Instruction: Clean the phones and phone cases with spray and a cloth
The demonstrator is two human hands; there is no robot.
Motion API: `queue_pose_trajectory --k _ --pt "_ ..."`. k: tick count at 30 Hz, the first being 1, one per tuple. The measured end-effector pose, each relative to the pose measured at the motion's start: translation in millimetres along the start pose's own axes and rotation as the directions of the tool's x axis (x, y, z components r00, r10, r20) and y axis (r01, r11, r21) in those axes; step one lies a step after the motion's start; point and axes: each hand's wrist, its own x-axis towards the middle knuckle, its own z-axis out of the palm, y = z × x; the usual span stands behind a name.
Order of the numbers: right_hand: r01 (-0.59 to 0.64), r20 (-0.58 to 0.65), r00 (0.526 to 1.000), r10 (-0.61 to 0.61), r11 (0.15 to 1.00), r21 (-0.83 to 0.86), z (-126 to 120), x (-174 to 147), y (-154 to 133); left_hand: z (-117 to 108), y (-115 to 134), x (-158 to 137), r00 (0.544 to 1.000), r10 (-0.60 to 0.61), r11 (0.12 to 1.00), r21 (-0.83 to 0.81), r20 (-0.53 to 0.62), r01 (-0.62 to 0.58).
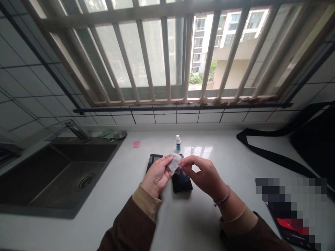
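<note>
A small pale grey cloth (pixel 174 161) is held up between my two hands over the counter. My left hand (pixel 158 174) grips its left side, thumb on top and fingers beneath. With thumb and fingertips pinched together, my right hand (pixel 202 171) holds the cloth's right edge. Under the cloth lies a black phone (pixel 182 183), dark screen up, its upper part mostly covered. Another dark phone (pixel 155 159) rests to the left, partly behind my left hand. Just beyond the phones stands a small white bottle (pixel 178 143) with a blue label.
To the left is a dark sink (pixel 60 174) with a faucet (pixel 78 131). A green cloth (pixel 106 135), a metal strainer (pixel 120 134) and a pink paper (pixel 136 144) lie near its back. A small clear cap-like piece (pixel 193 150) sits beside the bottle. A black strap (pixel 272 157) crosses the right side.
</note>
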Motion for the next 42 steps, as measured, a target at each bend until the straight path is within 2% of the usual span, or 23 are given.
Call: queue_pose_trajectory --k 4,6,11,14,17,20,24,28,31,34,37,42 --pt "-0.046 0.032 0.998 0.046 0.999 -0.013 -1 1 -2 -4 4 4 0.989 0.129 0.989 -0.063 -0.073 -0.134" --pt "-0.103 0.018 0.994 0.103 0.994 -0.029 -2 2 -1 -1 6 1 0.98 0.186 0.98 -0.064 -0.063 -0.19" --pt "-0.319 -0.134 0.94 0.315 0.948 -0.008 -1 4 9 10 6 -15 0.966 0.227 0.963 0.12 0.122 -0.241" --pt "-0.4 -0.093 0.908 0.409 0.911 0.098 1 5 13 11 2 -19 0.956 0.21 0.94 0.226 0.204 -0.255" --pt "-0.43 -0.072 0.892 0.446 0.888 0.164 2 4 15 11 -1 -19 0.951 0.189 0.923 0.285 0.246 -0.257" --pt "-0.383 -0.105 0.912 0.397 0.915 0.126 2 4 13 12 -3 -19 0.952 0.155 0.925 0.299 0.266 -0.234" --pt "-0.202 -0.145 0.97 0.194 0.979 -0.038 1 5 7 14 -2 -19 0.97 0.131 0.942 0.277 0.207 -0.187" --pt "-0.025 -0.047 0.999 0.022 0.998 -0.05 -1 5 -1 13 -1 -18 0.984 0.119 0.961 0.232 0.132 -0.147" --pt "0.001 0.023 1.0 -0.001 1.0 -0.002 -1 5 -3 12 0 -18 0.986 0.12 0.96 0.239 0.119 -0.146" --pt "-0.118 -0.017 0.993 0.119 0.992 0.036 1 5 -3 11 1 -18 0.973 0.15 0.927 0.317 0.176 -0.2" --pt "-0.248 -0.053 0.965 0.257 0.959 0.141 2 5 2 10 1 -18 0.96 0.149 0.88 0.411 0.239 -0.239" --pt "-0.376 -0.016 0.916 0.4 0.873 0.31 4 3 9 8 2 -19 0.945 0.16 0.831 0.478 0.284 -0.284"
